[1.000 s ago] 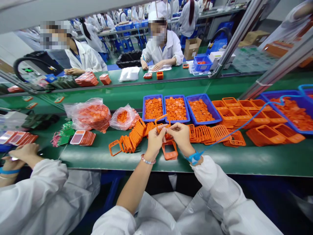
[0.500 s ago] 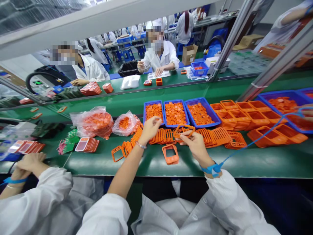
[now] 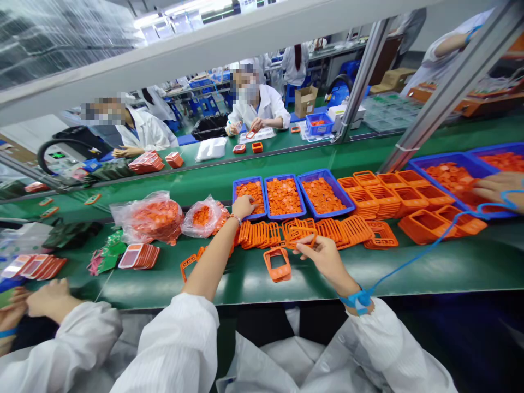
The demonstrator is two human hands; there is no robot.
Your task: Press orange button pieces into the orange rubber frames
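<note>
My left hand (image 3: 243,207) reaches over the near edge of the leftmost blue bin (image 3: 234,196), its fingers curled down at the small orange pieces (image 3: 252,192). What lies between those fingertips is hidden. In my right hand (image 3: 323,255) is an orange plastic frame (image 3: 302,244), pinched between thumb and fingers and tilted above the table. Just left of that hand a short stack of orange frames (image 3: 278,274) lies flat near the table's front. Behind the held frame runs a row of leaning orange frames (image 3: 262,236).
Two more blue bins (image 3: 303,210) of orange pieces stand beside the first. Bagged orange parts (image 3: 151,221) sit at left, stacked deeper orange housings (image 3: 385,199) at right. A co-worker's hands (image 3: 51,300) are at far left; another hand (image 3: 501,188) is at far right.
My left hand has moved farther into the leftmost bin. My right hand still holds the orange frame, now a little lower in view. The whole view has shifted slightly.
</note>
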